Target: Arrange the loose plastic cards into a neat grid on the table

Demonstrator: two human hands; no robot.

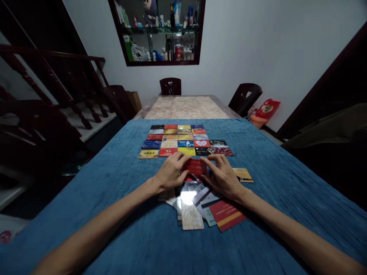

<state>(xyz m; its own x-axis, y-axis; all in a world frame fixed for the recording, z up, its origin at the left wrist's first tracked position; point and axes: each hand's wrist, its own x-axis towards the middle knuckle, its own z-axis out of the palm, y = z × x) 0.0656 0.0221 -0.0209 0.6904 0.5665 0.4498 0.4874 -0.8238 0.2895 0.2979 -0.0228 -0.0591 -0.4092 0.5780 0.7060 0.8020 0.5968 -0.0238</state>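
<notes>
Between my two hands a red card [196,167] is held up, pinched at its left edge by my left hand [174,170] and at its right edge by my right hand [223,175]. Beneath and in front of my hands lies a loose, overlapping heap of cards, among them a pale patterned card [191,217] and a red card with an orange stripe [228,214]. Beyond my hands several cards lie face up in close rows, with a gold card [148,154] at the near left. A tan card [243,175] lies apart, partly behind my right hand.
A blue cloth [114,168] covers the near part of the table, and a marbled surface [186,106] shows at the far end. Dark wooden chairs [171,87] stand around it. A red bag [267,109] sits at the right, and a shelf niche [163,30] is in the wall.
</notes>
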